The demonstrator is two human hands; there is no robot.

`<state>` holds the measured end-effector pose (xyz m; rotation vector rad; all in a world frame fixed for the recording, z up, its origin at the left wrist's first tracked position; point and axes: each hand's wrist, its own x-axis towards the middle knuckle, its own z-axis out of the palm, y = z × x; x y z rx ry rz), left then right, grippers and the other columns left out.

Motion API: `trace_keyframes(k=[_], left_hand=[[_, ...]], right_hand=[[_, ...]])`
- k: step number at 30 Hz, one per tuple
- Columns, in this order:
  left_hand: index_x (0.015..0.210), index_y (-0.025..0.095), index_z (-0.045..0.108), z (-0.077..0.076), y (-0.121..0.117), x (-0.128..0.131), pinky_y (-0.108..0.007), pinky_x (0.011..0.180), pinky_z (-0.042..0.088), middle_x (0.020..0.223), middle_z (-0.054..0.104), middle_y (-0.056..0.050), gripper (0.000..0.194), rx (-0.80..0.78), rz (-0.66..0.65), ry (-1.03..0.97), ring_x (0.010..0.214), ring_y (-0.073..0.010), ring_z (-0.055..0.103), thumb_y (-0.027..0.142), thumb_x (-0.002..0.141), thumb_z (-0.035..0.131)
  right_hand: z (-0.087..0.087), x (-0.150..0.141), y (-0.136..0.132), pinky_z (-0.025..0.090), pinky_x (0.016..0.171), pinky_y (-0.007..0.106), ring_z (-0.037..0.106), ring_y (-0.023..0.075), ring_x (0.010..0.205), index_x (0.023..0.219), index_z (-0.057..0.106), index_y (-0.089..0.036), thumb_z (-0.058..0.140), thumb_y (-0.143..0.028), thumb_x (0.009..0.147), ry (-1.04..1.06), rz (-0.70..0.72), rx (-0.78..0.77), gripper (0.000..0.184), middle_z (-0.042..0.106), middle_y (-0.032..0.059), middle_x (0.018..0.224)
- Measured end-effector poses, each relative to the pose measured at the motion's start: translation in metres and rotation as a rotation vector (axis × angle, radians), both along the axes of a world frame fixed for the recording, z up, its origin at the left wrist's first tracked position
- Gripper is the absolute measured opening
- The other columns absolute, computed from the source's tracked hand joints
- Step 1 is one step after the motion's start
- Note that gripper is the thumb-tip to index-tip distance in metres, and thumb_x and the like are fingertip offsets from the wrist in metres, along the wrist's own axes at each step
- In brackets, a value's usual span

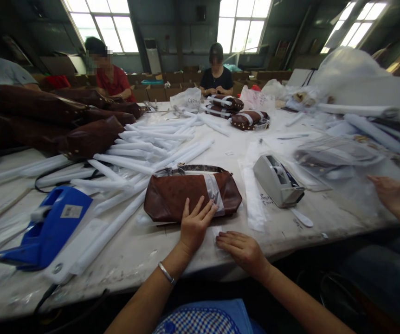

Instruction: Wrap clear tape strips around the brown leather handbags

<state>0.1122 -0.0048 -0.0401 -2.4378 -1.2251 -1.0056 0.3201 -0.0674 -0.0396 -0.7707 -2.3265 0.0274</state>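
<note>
A brown leather handbag [179, 197] lies on its side on the white table, its dark strap behind it. A clear plastic band [214, 190] goes around its right part. My left hand [196, 222] rests on the bag's front with fingers spread, the fingertips touching the band's lower part. Just in front of the bag, my right hand [241, 250] lies with fingers stretched out over a piece of clear plastic film [217, 233] at the table edge. Its thumb is hidden. A grey tape dispenser [278, 181] stands to the right of the bag.
A blue tape dispenser [55, 227] stands at left, beside many white wrapped rolls [140, 148]. Brown bags [92, 137] are piled behind it. More wrapped bags [250, 119] lie farther back. A co-worker's hand [393, 192] is at right near plastic-wrapped goods [339, 157]. Other people sit opposite.
</note>
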Motion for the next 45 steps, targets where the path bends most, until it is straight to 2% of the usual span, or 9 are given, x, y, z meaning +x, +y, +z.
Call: trace_keyframes(k=[4, 9, 14, 21, 25, 29, 38, 41, 45], left_hand=[[0.131, 0.027, 0.060, 0.002, 0.000, 0.000, -0.055, 0.121, 0.025, 0.130, 0.068, -0.005, 0.036, 0.042, -0.033, -0.001, 0.127, -0.0216, 0.059, 0.017, 0.097, 0.053], [0.125, 0.024, 0.064, 0.007, 0.000, 0.002, -0.042, 0.114, 0.041, 0.109, 0.074, -0.003, 0.032, 0.071, -0.056, -0.002, 0.103, -0.0155, 0.068, 0.015, 0.097, 0.052], [0.110, 0.023, 0.069, 0.007, 0.001, 0.004, -0.040, 0.110, 0.046, 0.099, 0.074, -0.001, 0.022, 0.039, -0.070, -0.003, 0.092, -0.0143, 0.067, 0.015, 0.096, 0.053], [0.110, 0.023, 0.069, 0.002, 0.001, -0.003, -0.043, 0.107, 0.049, 0.105, 0.075, -0.003, 0.021, 0.070, -0.146, 0.036, 0.101, -0.0172, 0.068, 0.016, 0.096, 0.055], [0.120, 0.021, 0.066, 0.000, -0.001, -0.011, -0.044, 0.107, 0.050, 0.112, 0.073, -0.005, 0.028, 0.043, -0.183, 0.058, 0.110, -0.0197, 0.066, 0.015, 0.096, 0.054], [0.121, 0.020, 0.065, -0.001, -0.002, -0.015, -0.044, 0.108, 0.050, 0.112, 0.072, -0.005, 0.030, 0.021, -0.204, 0.039, 0.113, -0.0204, 0.066, 0.012, 0.095, 0.052], [0.110, 0.017, 0.066, 0.005, -0.001, -0.019, -0.038, 0.109, 0.050, 0.118, 0.072, -0.008, 0.033, -0.072, -0.243, -0.019, 0.113, -0.0181, 0.067, 0.003, 0.088, 0.045], [0.105, 0.016, 0.066, 0.008, -0.001, -0.018, -0.036, 0.110, 0.049, 0.117, 0.072, -0.007, 0.031, -0.073, -0.242, -0.017, 0.109, -0.0180, 0.068, 0.003, 0.088, 0.044], [0.109, 0.016, 0.066, 0.011, -0.002, -0.016, -0.031, 0.104, 0.053, 0.118, 0.071, -0.007, 0.031, -0.087, -0.231, -0.019, 0.106, -0.0180, 0.068, 0.005, 0.089, 0.046]], right_hand=[[-0.003, 0.001, 0.001, 0.061, 0.092, 0.038, 0.071, 0.0212, 0.105, 0.119, 0.066, -0.019, 0.046, -0.009, 0.098, 0.009, 0.007, -0.001, 0.031, 0.076, 0.0072, 0.110], [-0.007, 0.002, 0.001, 0.060, 0.094, 0.038, 0.070, 0.0209, 0.107, 0.120, 0.066, -0.020, 0.049, -0.009, 0.097, 0.009, 0.011, 0.006, 0.031, 0.075, 0.0073, 0.112], [-0.004, 0.004, 0.000, 0.060, 0.095, 0.040, 0.069, 0.0217, 0.109, 0.123, 0.065, -0.020, 0.051, -0.008, 0.097, 0.007, 0.026, -0.010, 0.033, 0.074, 0.0084, 0.115], [0.026, 0.004, 0.015, 0.060, 0.095, 0.038, 0.072, 0.0190, 0.102, 0.128, 0.064, -0.023, 0.052, -0.009, 0.096, 0.014, 0.068, 0.006, 0.036, 0.075, 0.0061, 0.112], [0.046, 0.001, 0.032, 0.059, 0.094, 0.036, 0.074, 0.0159, 0.093, 0.121, 0.067, -0.028, 0.054, -0.011, 0.096, 0.081, 0.046, -0.012, 0.033, 0.077, 0.0023, 0.104], [0.059, -0.001, 0.052, 0.058, 0.092, 0.036, 0.073, 0.0158, 0.089, 0.115, 0.070, -0.029, 0.056, -0.016, 0.097, 0.122, 0.028, -0.065, 0.026, 0.077, 0.0005, 0.101], [0.068, -0.012, 0.107, 0.058, 0.084, 0.033, 0.069, 0.0191, 0.090, 0.093, 0.077, -0.029, 0.066, -0.028, 0.093, 0.074, -0.157, -0.171, 0.010, 0.076, -0.0006, 0.092], [0.065, -0.017, 0.118, 0.057, 0.081, 0.034, 0.063, 0.0205, 0.087, 0.088, 0.077, -0.029, 0.071, -0.028, 0.089, 0.006, -0.185, -0.118, 0.006, 0.074, 0.0003, 0.087], [0.054, -0.018, 0.126, 0.055, 0.080, 0.034, 0.061, 0.0207, 0.091, 0.084, 0.075, -0.027, 0.074, -0.029, 0.086, -0.005, -0.264, -0.099, 0.004, 0.068, 0.0035, 0.094]])
